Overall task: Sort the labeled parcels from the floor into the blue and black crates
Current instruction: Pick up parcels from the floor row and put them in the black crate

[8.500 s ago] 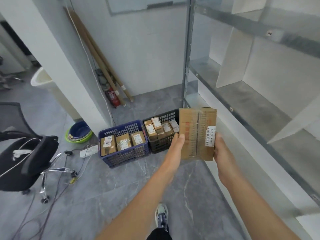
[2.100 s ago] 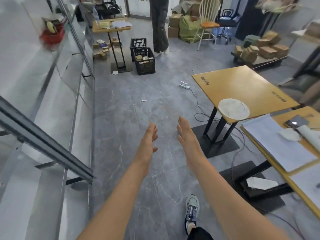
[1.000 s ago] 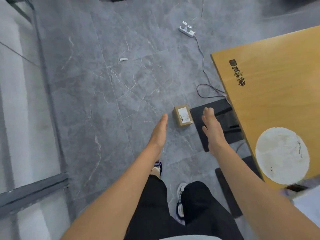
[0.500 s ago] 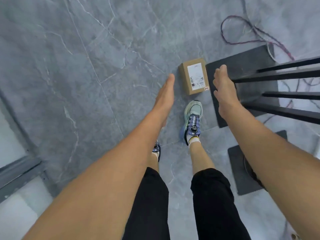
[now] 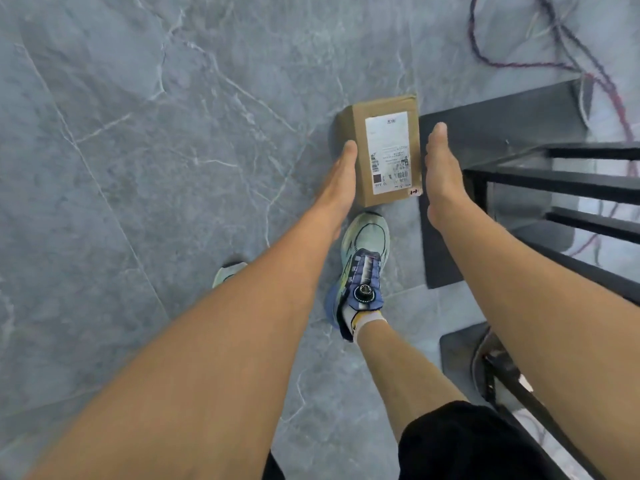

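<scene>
Bracketing the labelled parcel point(image 5: 388, 150), label-up on the floor point(image 5: 173, 133) just ahead of a shoe point(image 5: 363, 265), with left grip point(image 5: 341, 181) and right grip point(image 5: 441, 168) flat-palmed, fingers straight, clamped on nothing yet, likely so as to squeeze both sides and lift.

- Parcel point(image 5: 380, 150): plain brown cardboard; its label point(image 5: 389, 157) is white with fine black print and barcodes.
- Floor point(image 5: 156, 150): grey tiles, marbled with pale white veins.
- Shoe point(image 5: 363, 265): pale mint toe, blue-violet upper with yellow accents, black dial.
- Sock point(image 5: 367, 322): white with a yellow band.
- Shorts point(image 5: 460, 445): black.
- Table base point(image 5: 502, 116): matt black plate and bars.
- Cable point(image 5: 498, 65): purple-red.
</scene>
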`<state>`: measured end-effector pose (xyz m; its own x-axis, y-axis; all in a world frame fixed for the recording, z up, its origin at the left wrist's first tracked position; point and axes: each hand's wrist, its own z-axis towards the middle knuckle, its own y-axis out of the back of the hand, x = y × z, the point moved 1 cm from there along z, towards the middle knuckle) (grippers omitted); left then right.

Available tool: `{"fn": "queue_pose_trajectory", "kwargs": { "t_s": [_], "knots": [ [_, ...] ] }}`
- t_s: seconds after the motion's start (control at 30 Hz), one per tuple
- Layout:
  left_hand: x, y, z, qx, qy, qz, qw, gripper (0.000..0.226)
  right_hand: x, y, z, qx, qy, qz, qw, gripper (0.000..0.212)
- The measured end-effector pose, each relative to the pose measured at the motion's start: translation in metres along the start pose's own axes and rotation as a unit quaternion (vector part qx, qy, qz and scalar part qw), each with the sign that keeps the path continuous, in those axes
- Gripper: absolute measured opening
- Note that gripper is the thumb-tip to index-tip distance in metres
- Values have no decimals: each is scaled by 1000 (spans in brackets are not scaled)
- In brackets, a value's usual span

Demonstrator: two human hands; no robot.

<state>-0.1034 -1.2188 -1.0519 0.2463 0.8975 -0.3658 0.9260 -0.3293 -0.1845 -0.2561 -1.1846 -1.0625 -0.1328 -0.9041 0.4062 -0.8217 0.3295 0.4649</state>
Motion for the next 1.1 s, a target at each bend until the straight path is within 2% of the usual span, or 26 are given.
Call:
{"fn": "queue_pose_trajectory", "kwargs": {
  "t_s": [0.17, 0.3, 0.53, 0.73, 0.87, 1.0, 1.1],
  "knots": [
    [4, -9, 32, 8, 25, -26, 999, 67, -12, -4, 34, 17, -20, 3, 1000, 71],
    [2, -13, 36, 27, 18, -38, 999, 61, -26, -8, 49, 36, -18, -7, 999, 81],
    [-10, -4, 8, 16, -39, -45, 998, 64, -11, -9, 20, 59, -9, 16, 998, 81],
    [-53, 31, -87, -26, -110, -66, 991, 61, 56, -12, -87, 84, 47, 44, 994, 68],
    [-98, 62, -189, -66, -138, -82, 985, 54, 118, -12, -191, 118, 95, 56, 987, 63],
    [-143, 93, -303, -94, -184, -87, 975, 37, 180, -4, -298, 149, 169, 59, 972, 61],
    [-177, 112, -390, -102, -230, -98, 963, 36, 229, 3, -382, 177, 228, 59, 956, 60]
  ]
}}
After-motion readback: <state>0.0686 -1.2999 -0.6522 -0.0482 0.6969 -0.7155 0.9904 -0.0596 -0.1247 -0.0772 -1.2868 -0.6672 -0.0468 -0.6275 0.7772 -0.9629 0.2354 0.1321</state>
